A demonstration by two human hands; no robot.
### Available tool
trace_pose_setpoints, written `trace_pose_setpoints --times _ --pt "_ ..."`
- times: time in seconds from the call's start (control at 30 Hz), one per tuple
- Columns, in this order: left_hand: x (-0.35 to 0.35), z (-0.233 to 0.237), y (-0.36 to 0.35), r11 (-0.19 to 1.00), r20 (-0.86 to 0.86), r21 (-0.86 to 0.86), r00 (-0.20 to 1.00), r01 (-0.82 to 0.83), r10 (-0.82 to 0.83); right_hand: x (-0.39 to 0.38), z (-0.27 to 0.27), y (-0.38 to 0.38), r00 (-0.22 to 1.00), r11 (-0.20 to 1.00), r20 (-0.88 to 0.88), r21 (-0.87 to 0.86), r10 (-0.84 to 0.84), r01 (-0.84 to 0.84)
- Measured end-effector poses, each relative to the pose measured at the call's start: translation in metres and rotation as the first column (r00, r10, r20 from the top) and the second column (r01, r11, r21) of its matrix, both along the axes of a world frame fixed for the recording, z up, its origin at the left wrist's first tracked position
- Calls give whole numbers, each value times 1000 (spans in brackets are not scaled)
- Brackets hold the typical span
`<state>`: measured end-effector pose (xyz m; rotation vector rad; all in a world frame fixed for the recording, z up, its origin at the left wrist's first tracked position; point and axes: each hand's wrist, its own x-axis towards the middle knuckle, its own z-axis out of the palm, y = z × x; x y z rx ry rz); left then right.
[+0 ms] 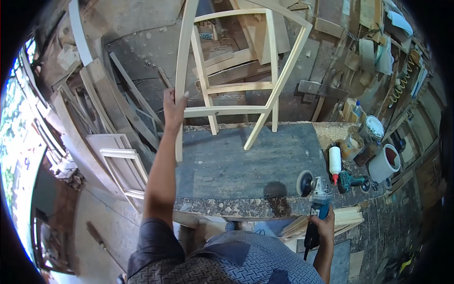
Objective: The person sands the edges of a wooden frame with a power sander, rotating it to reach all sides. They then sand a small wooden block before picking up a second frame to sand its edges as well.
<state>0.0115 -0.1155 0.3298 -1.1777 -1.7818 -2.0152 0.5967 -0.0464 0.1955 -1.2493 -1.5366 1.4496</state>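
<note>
1. Grey shirt (236, 260) with a raised diamond pattern fills the bottom of the view, closest to the camera.
2. Right hand (323, 223) is closed around the blue grip of an angle grinder (319, 191), just off the near edge of the surface (236, 165), toward its right end. The grinder's disc sits over that edge.
3. Left hand (173, 108), arm stretched forward, is wrapped around one pale upright of an unfinished wooden chair frame (231, 87).
4. Chair frame stands at the far edge of the dark surface, nearer the far left corner, with its leg ends on the top. The gripped upright runs down along the left edge.
5. By the right edge lie a white glue bottle (335, 161) with a red tip and a teal cordless drill (352, 181), close together. A white bucket (384, 163) sits just beyond them.
6. Pale wood slats (347, 217) are stacked below the near right corner, beside the right hand.
</note>
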Motion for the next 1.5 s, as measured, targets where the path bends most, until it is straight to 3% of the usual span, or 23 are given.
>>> trace_pose_setpoints --times 0.13,0.23,0.27,0.4,0.47,0.5,0.57,0.6,0.63,0.7,0.73,0.77,0.83,0.87,0.9,0.97,1.1,1.2,1.3,1.37,1.4,1.47,1.5 --pt "-5 -19 -38 992 190 101 978 70 -88 -11 0 4 999 1000 40 -4 14 -13" --pt "-17 -18 -70 970 488 131 838 206 -244 -19 -1 8 998 998 22 29 51 -52" --pt "-22 -14 -75 983 433 61 883 175 -184 -22 1 10 996 996 7 34 88 -88" --pt "-23 67 -96 991 238 68 963 114 -127 -29 -4 16 992 990 16 61 123 -123" --pt "-24 111 -108 987 123 90 985 -136 125 -31 -7 17 988 988 42 42 147 -149" --pt "-18 127 -114 983 108 96 983 -156 145 -35 -4 18 986 988 74 18 150 -152" --pt "-7 148 -120 924 -56 164 932 -346 359 -43 1 17 982 983 65 36 179 -182" --pt "-10 155 -119 829 -195 223 810 -513 553 -43 -1 17 979 980 61 28 194 -196" --pt "-13 163 -123 825 -200 230 804 -517 560 -44 -1 17 977 978 57 20 205 -206" --pt "-9 184 -132 667 -667 360 320 -652 673 -47 0 14 977 979 56 10 204 -204" --pt "1 197 -140 596 -792 305 149 -743 591 -47 0 13 978 980 60 -2 199 -199" --pt "6 210 -144 596 -794 309 145 -741 591 -46 -1 14 978 980 55 -2 199 -199" --pt "8 234 -143 629 -963 167 12 -759 270 -44 -4 14 973 973 16 -19 232 -231" --pt "6 243 -138 711 -981 121 26 -693 192 -43 -4 13 973 973 13 -24 230 -230" --pt "11 247 -134 713 -982 118 24 -692 187 -43 -1 11 972 972 11 -15 236 -236" --pt "22 254 -126 609 -993 -42 103 -792 64 -42 2 12 970 970 9 -11 244 -244" --pt "53 255 -123 573 -997 4 37 -820 61 -46 5 14 950 950 4 -5 314 -314" --pt "70 254 -129 623 -996 81 -35 -778 86 -61 3 18 943 943 10 10 333 -333" --pt "101 254 -137 593 -998 -12 48 -805 44 -90 26 17 930 928 31 50 367 -368" --pt "131 253 -138 520 -963 -205 265 -829 42 -114 45 17 890 884 54 103 452 -455" --pt "138 251 -139 517 -963 -208 266 -830 41 -127 48 22 889 883 54 101 455 -458" --pt "149 247 -141 499 -899 -319 424 -806 110 -156 44 30 833 744 161 383 529 -547" --pt "157 245 -143 501 -897 -321 428 -804 111 -169 43 32 834 745 166 383 527 -547"
